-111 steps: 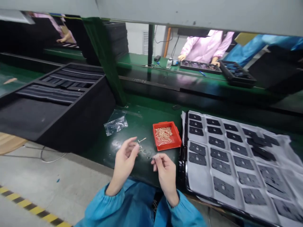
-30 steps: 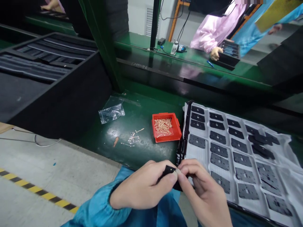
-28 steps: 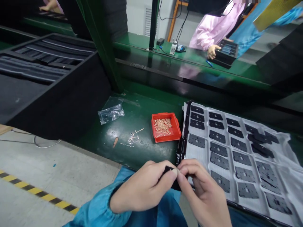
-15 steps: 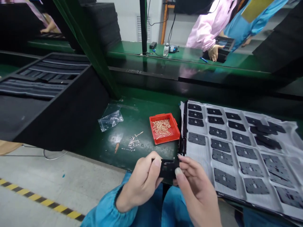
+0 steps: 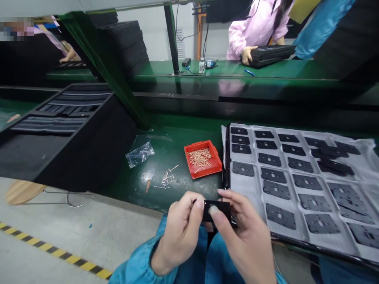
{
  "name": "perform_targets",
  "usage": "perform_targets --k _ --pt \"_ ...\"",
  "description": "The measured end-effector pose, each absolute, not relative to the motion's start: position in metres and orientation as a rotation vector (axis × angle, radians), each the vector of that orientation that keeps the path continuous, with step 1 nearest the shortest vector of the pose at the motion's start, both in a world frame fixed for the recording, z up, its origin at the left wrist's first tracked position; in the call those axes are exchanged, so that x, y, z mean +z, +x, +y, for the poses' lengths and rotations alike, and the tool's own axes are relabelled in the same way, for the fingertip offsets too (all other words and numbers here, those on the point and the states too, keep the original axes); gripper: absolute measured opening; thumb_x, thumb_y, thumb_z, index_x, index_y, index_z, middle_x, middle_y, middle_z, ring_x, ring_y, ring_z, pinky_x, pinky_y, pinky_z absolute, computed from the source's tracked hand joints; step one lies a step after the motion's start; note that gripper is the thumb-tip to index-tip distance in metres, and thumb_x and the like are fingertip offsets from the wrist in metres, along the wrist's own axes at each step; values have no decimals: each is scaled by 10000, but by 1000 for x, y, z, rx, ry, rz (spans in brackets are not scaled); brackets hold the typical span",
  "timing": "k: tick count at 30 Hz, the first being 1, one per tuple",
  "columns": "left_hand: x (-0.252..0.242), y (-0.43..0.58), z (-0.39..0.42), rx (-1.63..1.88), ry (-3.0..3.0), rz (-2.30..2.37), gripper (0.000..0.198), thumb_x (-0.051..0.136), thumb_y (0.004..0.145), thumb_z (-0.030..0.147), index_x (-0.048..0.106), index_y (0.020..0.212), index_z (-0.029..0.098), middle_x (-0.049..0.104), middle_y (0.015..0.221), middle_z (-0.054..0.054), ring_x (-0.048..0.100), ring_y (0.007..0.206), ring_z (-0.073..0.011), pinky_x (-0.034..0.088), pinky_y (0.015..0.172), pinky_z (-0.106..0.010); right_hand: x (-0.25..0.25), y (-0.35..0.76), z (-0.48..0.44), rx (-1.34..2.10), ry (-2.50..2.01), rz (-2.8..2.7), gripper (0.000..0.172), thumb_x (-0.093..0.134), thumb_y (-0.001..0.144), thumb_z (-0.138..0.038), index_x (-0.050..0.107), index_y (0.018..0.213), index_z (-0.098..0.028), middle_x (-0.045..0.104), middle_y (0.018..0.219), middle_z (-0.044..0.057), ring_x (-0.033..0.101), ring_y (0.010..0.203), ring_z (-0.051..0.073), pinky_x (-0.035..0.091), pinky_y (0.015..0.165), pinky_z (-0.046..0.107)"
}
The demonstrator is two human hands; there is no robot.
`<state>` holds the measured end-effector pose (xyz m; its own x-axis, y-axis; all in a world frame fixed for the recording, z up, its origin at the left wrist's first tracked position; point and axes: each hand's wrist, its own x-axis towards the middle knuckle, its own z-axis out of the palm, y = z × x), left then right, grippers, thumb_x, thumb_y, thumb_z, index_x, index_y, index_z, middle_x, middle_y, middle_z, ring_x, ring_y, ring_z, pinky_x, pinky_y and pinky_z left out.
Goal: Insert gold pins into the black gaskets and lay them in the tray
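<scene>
Both hands hold one small flat black plastic part [image 5: 217, 209] in front of my body, just off the green bench's near edge. My left hand [image 5: 180, 230] pinches its left end with thumb and fingers. My right hand [image 5: 242, 240] grips its right side, thumb on top. To the right lies a tray [image 5: 254, 193] lined with white sheet and filled with several similar black parts. A small red box [image 5: 217, 162] of thin copper-coloured pins sits on the bench beyond my hands. A few loose pins [image 5: 167, 179] lie left of it.
A clear plastic bag [image 5: 139, 152] lies on the green bench [image 5: 166, 144]. A large black foam-lined case [image 5: 62, 130] stands at the left. Across the far bench a person in pink [image 5: 254, 27] handles a black tray. Grey floor with a yellow-black stripe [image 5: 59, 252] lies below left.
Earlier my hands held a small pin above the bench. Now both grip a black part, which has turned flat and come up slightly over the last second. The person opposite shifted their tray.
</scene>
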<state>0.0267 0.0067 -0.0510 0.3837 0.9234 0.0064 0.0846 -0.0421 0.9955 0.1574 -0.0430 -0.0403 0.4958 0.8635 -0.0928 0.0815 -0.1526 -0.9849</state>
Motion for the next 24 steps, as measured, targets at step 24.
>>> perform_targets --k 24 --pt "-48 37 -6 1175 1843 1199 157 480 1042 102 557 992 230 669 655 90 661 531 -51 475 552 -110 -55 154 -44 394 -1336 -979 189 664 957 -178 656 1123 -267 664 1241 41 684 1108 129 588 930 238"
